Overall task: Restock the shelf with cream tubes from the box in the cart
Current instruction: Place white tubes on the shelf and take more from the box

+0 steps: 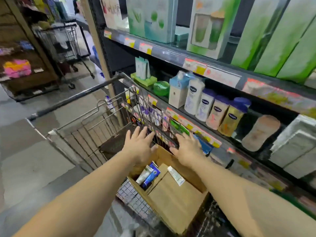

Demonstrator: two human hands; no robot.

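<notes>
A brown cardboard box (172, 200) sits in the wire cart (82, 134), its flaps partly open. Inside its open corner lie several cream tubes (148, 175), white and blue; another white tube (176, 176) rests on a flap. My left hand (139, 146) hovers above the box's far edge, fingers spread and straight, holding nothing. Over the box's far right corner, by the cart's wire side, is my right hand (187, 149), fingers extended, also holding nothing. The shelf (196, 127) stands directly right of the cart.
Lotion bottles (215, 106) and a green jar (161, 88) stand on the middle shelf. Green and white boxed goods (152, 19) fill the upper shelf. A second wire cart (61, 43) stands in the aisle at the back left, beside a brown display stand (22, 65).
</notes>
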